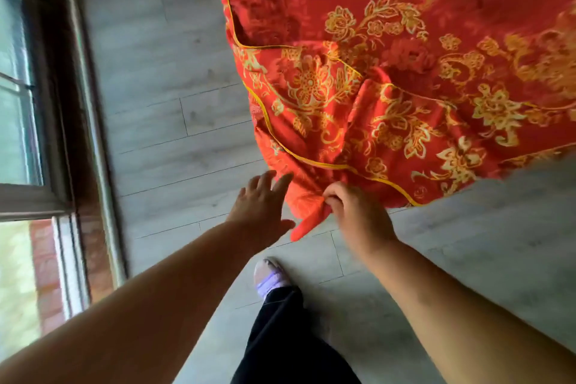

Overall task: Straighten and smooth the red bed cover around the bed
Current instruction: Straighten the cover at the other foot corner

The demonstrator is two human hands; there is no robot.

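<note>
The red bed cover (405,72), patterned with gold flowers and edged with yellow piping, fills the upper right and hangs bunched over the bed's near corner. My right hand (358,212) pinches a fold of the cover's lower corner, and a red tip of cloth pokes out below the fingers. My left hand (261,206) is open with fingers spread, just left of that same corner, its fingertips at the cloth's edge. The bed under the cover is hidden.
Grey wood-plank floor (171,134) runs between the bed and a dark-framed window (37,103) along the left. My foot in a lilac slipper (269,274) and a black trouser leg (280,337) stand just below the hands.
</note>
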